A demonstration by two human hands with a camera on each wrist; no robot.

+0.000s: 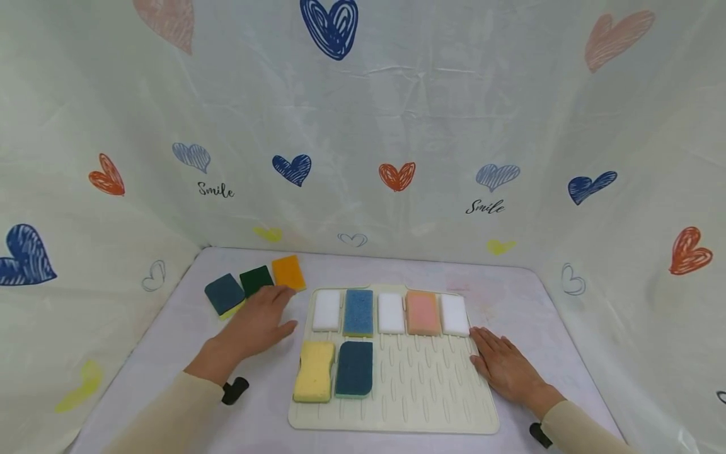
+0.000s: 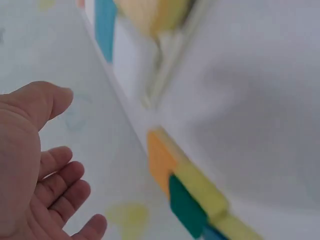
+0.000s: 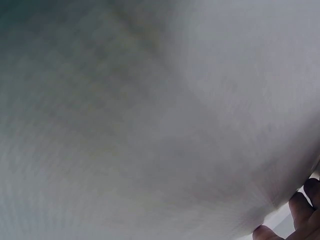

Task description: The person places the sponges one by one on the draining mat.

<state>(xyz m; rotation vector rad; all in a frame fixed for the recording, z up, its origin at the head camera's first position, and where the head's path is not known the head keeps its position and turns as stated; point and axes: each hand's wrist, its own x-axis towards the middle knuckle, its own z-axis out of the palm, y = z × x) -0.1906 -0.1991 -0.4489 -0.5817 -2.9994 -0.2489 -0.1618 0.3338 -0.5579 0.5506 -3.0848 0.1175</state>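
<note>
My left hand (image 1: 254, 326) hovers over the left of the table, thumb apart from loosely bent fingers, holding nothing. Nearest to it are a dark green sponge (image 1: 255, 279), an orange sponge (image 1: 288, 272) and a dark blue sponge (image 1: 224, 293) with a yellow underside. In the left wrist view the palm (image 2: 20, 170) is bare, apart from the orange sponge (image 2: 162, 160). Flat beside the cream ridged mat (image 1: 431, 419), my right hand (image 1: 505, 366) has its fingertips at the mat's right edge, near a white sponge (image 1: 455, 315). The right wrist view is mostly blurred.
Along the mat's back row lie white sponges (image 1: 326, 311), a blue sponge (image 1: 358, 312) and a pink sponge (image 1: 423, 313). A yellow sponge (image 1: 314, 372) and a dark teal sponge (image 1: 354, 370) sit in front at left. A heart-printed curtain (image 1: 431, 126) surrounds the table.
</note>
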